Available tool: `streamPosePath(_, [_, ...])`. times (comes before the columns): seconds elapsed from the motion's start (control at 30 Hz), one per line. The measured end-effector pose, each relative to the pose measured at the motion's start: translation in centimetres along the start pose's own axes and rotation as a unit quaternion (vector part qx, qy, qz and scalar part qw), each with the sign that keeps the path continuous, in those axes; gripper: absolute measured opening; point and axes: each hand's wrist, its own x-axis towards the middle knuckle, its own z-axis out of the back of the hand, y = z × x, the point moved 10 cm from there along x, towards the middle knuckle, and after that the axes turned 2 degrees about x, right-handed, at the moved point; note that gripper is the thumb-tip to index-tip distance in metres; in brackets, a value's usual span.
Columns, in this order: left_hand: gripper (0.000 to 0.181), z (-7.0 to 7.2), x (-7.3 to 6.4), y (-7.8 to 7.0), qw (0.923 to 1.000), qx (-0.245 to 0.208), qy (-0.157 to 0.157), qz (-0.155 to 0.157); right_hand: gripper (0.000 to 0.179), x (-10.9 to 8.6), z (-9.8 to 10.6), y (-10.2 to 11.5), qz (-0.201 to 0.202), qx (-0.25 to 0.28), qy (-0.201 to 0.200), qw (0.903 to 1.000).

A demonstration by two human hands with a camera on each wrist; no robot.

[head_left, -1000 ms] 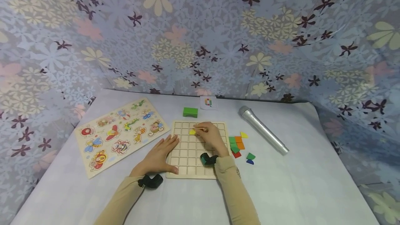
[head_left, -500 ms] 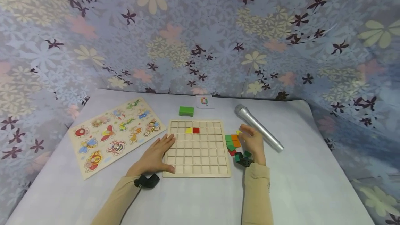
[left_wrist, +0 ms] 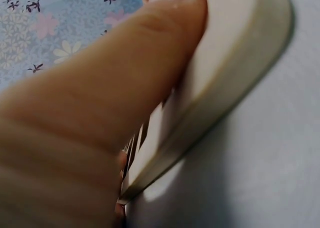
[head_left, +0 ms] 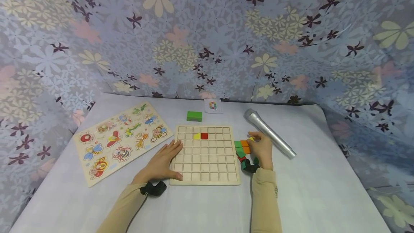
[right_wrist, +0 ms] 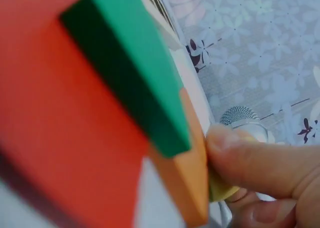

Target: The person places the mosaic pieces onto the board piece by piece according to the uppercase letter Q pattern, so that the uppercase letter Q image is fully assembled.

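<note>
My left hand point(head_left: 161, 164) rests with outstretched fingers on the left edge of a wooden grid board point(head_left: 205, 183); its thumb point(left_wrist: 100, 82) lies on the board's border in the left wrist view. A yellow piece point(head_left: 197, 136) and a red square point(head_left: 204, 136) sit side by side in the board's second row. Right of the board, my right hand point(head_left: 262, 150) pinches another yellow piece point(right_wrist: 220, 189) between thumb and fingers. Close by lie orange pieces point(head_left: 245, 146), green pieces point(head_left: 238, 148) and a red piece point(right_wrist: 65, 102), partly hidden by the hand.
A silver microphone point(head_left: 271, 133) lies just beyond my right hand. Behind the board are a green block point(head_left: 194, 116) and a small pattern card point(head_left: 212, 106). An insect puzzle board point(head_left: 123, 141) lies at the left. A flowered cloth point(head_left: 207, 46) rises behind the table.
My right hand has moved from over the grid right to the loose pieces and now pinches a yellow one. The red square in the grid has come into sight. My left hand stays put.
</note>
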Motion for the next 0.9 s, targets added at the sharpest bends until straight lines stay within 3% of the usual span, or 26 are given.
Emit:
streamPosePath(0.23, [0.117,0.2,-0.1,-0.1,1.0,0.007,-0.006,-0.004,0.029,-0.3,0.9,0.0,-0.016,-0.023,-0.044,0.9986])
streamPosePath(0.43, [0.116,0.2,-0.1,-0.2,0.9999,0.008,-0.006,-0.008,0.024,-0.3,0.8,0.6,-0.025,0.07,-0.093,0.9929])
streamPosePath(0.53, [0.116,0.2,0.0,-0.1,0.9999,0.007,-0.005,-0.009,0.022,-0.1,-0.6,1.4,-0.024,0.118,-0.069,0.9904])
streamPosePath(0.63, [0.116,0.2,0.0,-0.1,1.0,0.003,-0.004,-0.007,0.021,-0.3,-2.8,2.8,-0.008,0.121,-0.018,0.9925])
streamPosePath(0.73, [0.116,0.2,0.0,-0.1,1.0,-0.001,-0.001,-0.005,0.019,-0.8,-4.9,4.5,0.015,0.111,0.022,0.9935])
streamPosePath(0.9, [0.116,0.3,0.0,-0.4,1.0,-0.001,0.0,-0.005,0.014,-1.4,-7.4,6.4,0.061,0.063,0.04,0.9953])
